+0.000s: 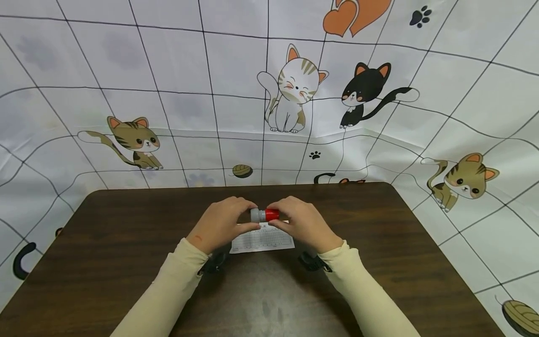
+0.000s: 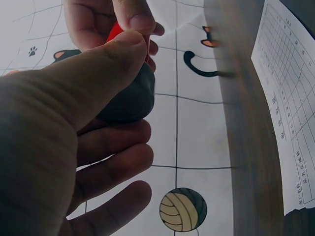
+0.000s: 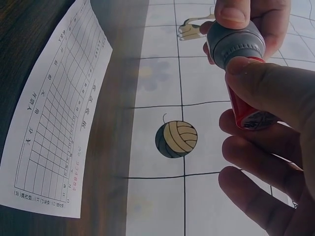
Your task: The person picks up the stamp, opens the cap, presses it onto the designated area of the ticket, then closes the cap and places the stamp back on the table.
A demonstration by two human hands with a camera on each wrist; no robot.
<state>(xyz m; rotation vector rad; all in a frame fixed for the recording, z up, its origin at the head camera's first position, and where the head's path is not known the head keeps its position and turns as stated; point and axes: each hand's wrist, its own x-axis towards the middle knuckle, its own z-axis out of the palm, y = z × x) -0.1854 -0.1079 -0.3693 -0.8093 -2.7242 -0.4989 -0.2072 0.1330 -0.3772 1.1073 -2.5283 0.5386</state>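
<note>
A small red-and-grey capped cylinder (image 1: 262,215) lies sideways between both hands, above the table. My left hand (image 1: 223,221) pinches its grey end between thumb and fingers. My right hand (image 1: 306,223) pinches the red end the same way. The right wrist view shows the ridged grey cap (image 3: 236,43) against the red body (image 3: 239,107), whose dark end carries pale marks too unclear to read. In the left wrist view the thumb hides much of the cylinder. Under the hands lies a printed paper form (image 1: 263,239) with a ruled grid.
The dark brown wooden table (image 1: 139,220) spreads around the paper. A white cloth (image 1: 185,117) with black grid lines and cartoon cats hangs behind the table's far edge and along both sides. A dark wrist device (image 1: 214,262) sits under the left wrist, another (image 1: 312,262) under the right.
</note>
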